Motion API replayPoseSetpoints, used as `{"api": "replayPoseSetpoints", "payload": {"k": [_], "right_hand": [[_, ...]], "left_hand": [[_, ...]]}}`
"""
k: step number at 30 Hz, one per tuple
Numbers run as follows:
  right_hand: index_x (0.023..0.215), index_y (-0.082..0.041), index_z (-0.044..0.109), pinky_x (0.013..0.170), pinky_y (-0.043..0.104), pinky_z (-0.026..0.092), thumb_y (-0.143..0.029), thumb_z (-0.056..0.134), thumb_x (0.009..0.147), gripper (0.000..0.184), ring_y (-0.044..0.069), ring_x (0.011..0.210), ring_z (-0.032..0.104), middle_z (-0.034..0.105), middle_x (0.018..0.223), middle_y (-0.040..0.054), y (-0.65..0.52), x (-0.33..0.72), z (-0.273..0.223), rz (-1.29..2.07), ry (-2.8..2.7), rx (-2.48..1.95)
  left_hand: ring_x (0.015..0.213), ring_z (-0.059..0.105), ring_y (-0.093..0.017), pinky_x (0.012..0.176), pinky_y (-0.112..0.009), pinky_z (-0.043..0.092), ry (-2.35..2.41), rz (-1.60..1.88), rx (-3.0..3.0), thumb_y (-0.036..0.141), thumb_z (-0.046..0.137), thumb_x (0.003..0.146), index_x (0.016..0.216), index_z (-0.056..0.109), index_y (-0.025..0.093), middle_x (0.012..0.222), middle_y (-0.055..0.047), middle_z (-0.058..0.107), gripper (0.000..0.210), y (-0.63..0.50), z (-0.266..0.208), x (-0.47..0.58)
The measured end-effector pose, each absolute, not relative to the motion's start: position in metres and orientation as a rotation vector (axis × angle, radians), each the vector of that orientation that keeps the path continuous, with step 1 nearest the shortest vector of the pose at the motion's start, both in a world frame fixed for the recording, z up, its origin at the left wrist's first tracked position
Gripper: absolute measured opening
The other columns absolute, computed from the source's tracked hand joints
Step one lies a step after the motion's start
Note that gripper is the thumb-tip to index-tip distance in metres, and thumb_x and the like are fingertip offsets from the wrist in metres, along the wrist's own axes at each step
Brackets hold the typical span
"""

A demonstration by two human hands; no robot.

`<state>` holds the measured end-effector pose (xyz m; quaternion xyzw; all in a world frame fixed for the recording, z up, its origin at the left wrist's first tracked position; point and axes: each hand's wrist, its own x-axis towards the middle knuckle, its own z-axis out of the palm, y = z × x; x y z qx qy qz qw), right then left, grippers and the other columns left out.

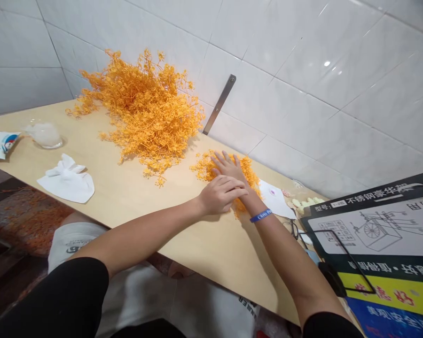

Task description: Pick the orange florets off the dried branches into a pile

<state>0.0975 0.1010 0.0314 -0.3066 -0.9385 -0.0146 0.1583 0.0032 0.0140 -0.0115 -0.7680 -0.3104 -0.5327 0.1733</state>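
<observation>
My right hand (230,168) lies palm down on a small heap of orange plastic flower sprigs (248,170), its fingers spread. Across the back of its wrist rests my left hand (221,193), fingers bent together over the wrist; its palm side is hidden. A blue wristband (261,215) is on my right forearm. To the left stands a much larger tangled pile of the same orange artificial flowers (151,108), close to the wall.
On the table (197,244), crumpled tissue (68,180), a clear cup (48,136) and a tissue packet (0,144) lie at left. At right are white paper (277,199), pale pieces (305,204) and a large printed box (377,234). A metal bracket (220,103) stands against the tiled wall (285,94).
</observation>
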Motion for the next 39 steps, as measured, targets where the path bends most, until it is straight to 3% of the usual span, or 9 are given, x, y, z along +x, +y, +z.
{"api": "replayPoseSetpoints", "payload": {"k": [3, 9, 13, 16, 24, 32, 34, 36, 39], "right_hand": [[0.137, -0.022, 0.054, 0.121, 0.05, 0.027, -0.027, 0.036, 0.097, 0.044, 0.024, 0.146, 0.034, 0.049, 0.149, 0.0084, 0.091, 0.139, 0.028, -0.078, -2.574, -0.877], [0.151, -0.024, 0.035, 0.117, 0.062, 0.021, -0.055, 0.058, 0.083, 0.078, 0.038, 0.152, 0.008, 0.012, 0.165, 0.0103, 0.052, 0.227, -0.023, -0.171, -2.42, -1.341], [0.156, -0.024, 0.019, 0.115, 0.064, 0.023, -0.063, 0.057, 0.081, 0.093, 0.04, 0.152, 0.001, 0.0, 0.166, 0.0124, 0.058, 0.233, -0.041, 0.042, -2.38, -1.542], [0.157, -0.022, 0.018, 0.117, 0.062, 0.019, -0.066, 0.054, 0.083, 0.093, 0.038, 0.152, -0.001, 0.0, 0.166, 0.0137, 0.072, 0.218, -0.038, 0.111, -2.4, -1.543], [0.156, -0.024, 0.02, 0.115, 0.068, 0.015, -0.06, 0.045, 0.091, 0.079, 0.036, 0.152, 0.001, 0.005, 0.165, 0.0127, 0.1, 0.176, -0.03, 0.165, -2.4, -1.542], [0.155, -0.023, 0.026, 0.116, 0.068, 0.011, -0.049, 0.055, 0.087, 0.078, 0.036, 0.152, 0.01, 0.017, 0.163, 0.0143, 0.106, 0.158, -0.012, 0.248, -2.238, -1.402], [0.151, -0.02, 0.034, 0.119, 0.062, 0.015, -0.044, 0.05, 0.089, 0.068, 0.032, 0.151, 0.019, 0.029, 0.16, 0.0137, 0.097, 0.155, -0.004, 0.306, -2.117, -1.227], [0.142, -0.016, 0.047, 0.117, 0.053, 0.029, -0.04, 0.046, 0.091, 0.056, 0.028, 0.143, 0.038, 0.046, 0.15, 0.0155, 0.089, 0.151, 0.005, 0.43, -1.965, -1.024], [0.115, -0.016, 0.065, 0.099, 0.043, 0.051, -0.039, 0.044, 0.092, 0.039, 0.024, 0.109, 0.067, 0.072, 0.113, 0.014, 0.08, 0.131, 0.021, 0.699, -1.845, -0.828]], "left_hand": [[0.099, 0.062, -0.019, 0.088, -0.034, 0.047, -0.885, -1.444, -2.224, 0.012, 0.041, 0.087, 0.104, 0.066, 0.019, 0.105, -0.007, 0.071, 0.032, 0.014, -0.012, 0.005], [0.122, 0.054, -0.024, 0.106, -0.044, 0.038, -1.435, -1.35, -2.229, 0.018, 0.042, 0.093, 0.121, 0.062, 0.019, 0.128, -0.011, 0.062, 0.034, 0.022, -0.013, 0.002], [0.147, 0.02, -0.036, 0.117, -0.064, 0.013, -1.852, -1.09, -2.242, 0.051, 0.055, 0.09, 0.145, 0.043, 0.021, 0.159, -0.014, 0.027, 0.064, 0.025, -0.014, 0.002], [0.15, 0.001, -0.04, 0.113, -0.072, 0.005, -2.059, -0.811, -2.308, 0.061, 0.059, 0.084, 0.153, 0.03, 0.025, 0.164, -0.011, 0.007, 0.082, 0.025, -0.017, 0.005], [0.15, 0.0, -0.039, 0.116, -0.067, 0.011, -2.33, -0.635, -2.204, 0.055, 0.034, 0.097, 0.156, 0.02, 0.02, 0.164, -0.014, 0.005, 0.07, 0.028, -0.02, 0.006], [0.151, 0.003, -0.038, 0.117, -0.067, 0.012, -2.28, -0.654, -2.141, 0.052, 0.035, 0.098, 0.154, 0.027, 0.018, 0.164, -0.014, 0.007, 0.066, 0.025, -0.02, 0.008], [0.151, 0.004, -0.038, 0.116, -0.068, 0.013, -2.26, -0.662, -2.134, 0.05, 0.035, 0.099, 0.153, 0.029, 0.018, 0.164, -0.015, 0.009, 0.064, 0.024, -0.021, 0.009], [0.15, 0.006, -0.04, 0.114, -0.07, 0.016, -2.218, -0.672, -2.14, 0.048, 0.034, 0.099, 0.151, 0.033, 0.016, 0.163, -0.016, 0.012, 0.061, 0.022, -0.023, 0.01], [0.148, 0.013, -0.043, 0.112, -0.074, 0.015, -2.016, -0.708, -2.171, 0.04, 0.038, 0.1, 0.144, 0.043, 0.011, 0.159, -0.022, 0.022, 0.054, 0.023, -0.025, 0.013]]}}
